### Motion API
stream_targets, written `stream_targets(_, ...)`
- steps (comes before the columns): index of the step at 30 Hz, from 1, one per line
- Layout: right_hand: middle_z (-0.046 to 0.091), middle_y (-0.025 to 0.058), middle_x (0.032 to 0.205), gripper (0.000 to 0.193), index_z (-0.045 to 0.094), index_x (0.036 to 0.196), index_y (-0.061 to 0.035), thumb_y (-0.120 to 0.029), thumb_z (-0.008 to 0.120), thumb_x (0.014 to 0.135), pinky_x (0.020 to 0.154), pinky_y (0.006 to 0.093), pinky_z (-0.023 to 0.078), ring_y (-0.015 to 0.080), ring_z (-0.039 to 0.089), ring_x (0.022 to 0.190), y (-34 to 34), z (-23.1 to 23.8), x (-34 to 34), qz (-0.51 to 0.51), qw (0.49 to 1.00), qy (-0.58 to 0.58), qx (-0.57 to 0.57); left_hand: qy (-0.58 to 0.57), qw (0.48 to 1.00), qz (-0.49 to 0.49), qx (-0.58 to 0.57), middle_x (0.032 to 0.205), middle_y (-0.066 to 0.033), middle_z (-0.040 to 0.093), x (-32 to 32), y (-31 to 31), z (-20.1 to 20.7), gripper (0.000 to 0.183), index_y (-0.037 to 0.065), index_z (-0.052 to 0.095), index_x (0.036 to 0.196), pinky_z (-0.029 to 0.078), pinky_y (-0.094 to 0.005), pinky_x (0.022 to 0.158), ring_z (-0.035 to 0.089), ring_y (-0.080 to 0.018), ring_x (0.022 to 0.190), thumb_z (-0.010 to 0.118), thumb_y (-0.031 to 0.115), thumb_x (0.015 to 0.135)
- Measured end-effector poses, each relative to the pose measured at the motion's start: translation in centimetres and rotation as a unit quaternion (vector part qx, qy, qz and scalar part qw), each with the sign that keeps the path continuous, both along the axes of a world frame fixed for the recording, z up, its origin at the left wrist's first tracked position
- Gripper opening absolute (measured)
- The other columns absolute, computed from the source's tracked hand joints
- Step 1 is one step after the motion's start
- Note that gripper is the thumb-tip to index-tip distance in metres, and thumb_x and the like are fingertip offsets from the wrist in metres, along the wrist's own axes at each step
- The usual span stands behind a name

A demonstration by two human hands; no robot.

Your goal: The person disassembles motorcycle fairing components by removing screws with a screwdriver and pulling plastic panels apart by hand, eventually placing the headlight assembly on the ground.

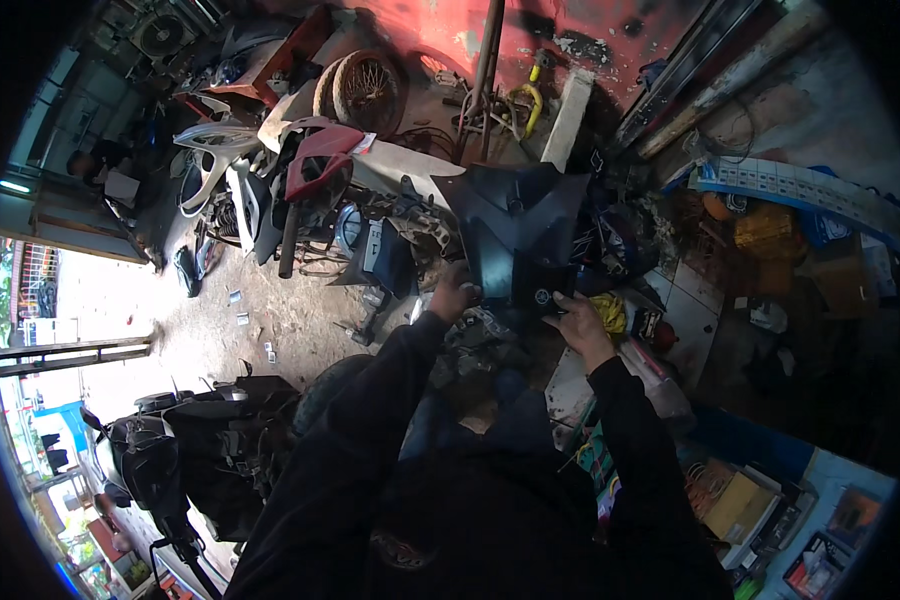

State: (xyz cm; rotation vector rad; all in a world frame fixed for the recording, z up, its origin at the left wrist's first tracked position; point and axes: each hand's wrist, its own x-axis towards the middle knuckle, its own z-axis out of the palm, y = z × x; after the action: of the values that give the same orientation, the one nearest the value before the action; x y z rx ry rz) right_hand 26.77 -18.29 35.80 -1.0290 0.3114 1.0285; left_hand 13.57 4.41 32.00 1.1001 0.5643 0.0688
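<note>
A dark motorcycle fairing panel (515,225), broad at its far end and narrower toward me, is held up in front of me between both hands. My left hand (454,293) grips its near left edge, the fingers partly hidden behind it. On the near right edge, my right hand (584,325) is closed, its thumb lying on the panel's face. Just left of the panel is a dark piece with a light plate (373,246), next to greasy metal motorcycle parts (415,215). A yellow bundle (610,312) lies beside my right hand.
A parked motorcycle (185,440) stands at the lower left. Red bodywork (320,160), a pale fairing (213,160) and spoked wheels (368,92) are piled at the far left. To the right are a cardboard box (835,275) and an orange bag (765,235). Someone in dark clothing (110,158) is at the upper left.
</note>
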Motion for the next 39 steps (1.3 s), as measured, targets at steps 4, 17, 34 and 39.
stream_targets(4, 0.061, 0.0003, 0.101, 0.025, 0.058, 0.101, -0.0125, -0.011, 0.068, 0.078, 0.089, 0.0509, 0.041, 0.0181, 0.056, 0.102, -0.5, 0.3, 2.0, 0.014, 0.999, -0.037, 0.03, 0.029, 0.996, 0.061, 0.055, 0.106, -0.0126, 0.054, 0.6, 0.6, -1.8, 0.052, 0.007, 0.037, 0.126, 0.053, -0.0348, 0.074, 0.058, -0.0221, 0.087, 0.049, -0.008, 0.078)
stream_targets(17, 0.063, 0.0004, 0.098, 0.021, 0.06, 0.098, -0.0133, -0.009, 0.067, 0.079, 0.094, 0.0554, 0.038, 0.0202, 0.058, 0.101, -6.0, -0.7, 9.0, -0.048, 0.997, -0.033, 0.049, 0.076, 0.991, 0.092, 0.064, 0.117, -0.0113, 0.05, 2.6, 0.0, -2.2, 0.059, 0.009, 0.038, 0.123, 0.052, -0.0338, 0.072, 0.053, -0.0242, 0.101, 0.052, -0.013, 0.07)
stream_targets(34, 0.063, 0.0037, 0.102, 0.027, 0.058, 0.108, -0.0029, -0.006, 0.063, 0.082, 0.083, 0.0344, 0.047, 0.0171, 0.06, 0.09, -6.9, -5.0, 11.6, -0.021, 0.997, -0.076, 0.018, 0.055, 0.992, -0.101, 0.044, 0.122, -0.0108, 0.051, 9.2, -6.9, -0.7, 0.051, 0.006, 0.038, 0.127, 0.052, -0.0368, 0.084, 0.052, -0.0241, 0.11, 0.055, -0.004, 0.08)
stream_targets(39, 0.063, 0.0035, 0.101, 0.026, 0.058, 0.107, -0.0037, -0.006, 0.064, 0.082, 0.084, 0.0339, 0.047, 0.0171, 0.059, 0.091, -7.7, -5.9, 15.3, -0.072, 0.994, -0.078, 0.016, 0.106, 0.994, -0.026, 0.007, 0.114, -0.014, 0.055, 11.4, -5.5, -2.0, 0.049, 0.003, 0.039, 0.126, 0.053, -0.0324, 0.069, 0.057, -0.019, 0.098, 0.059, 0.002, 0.082)
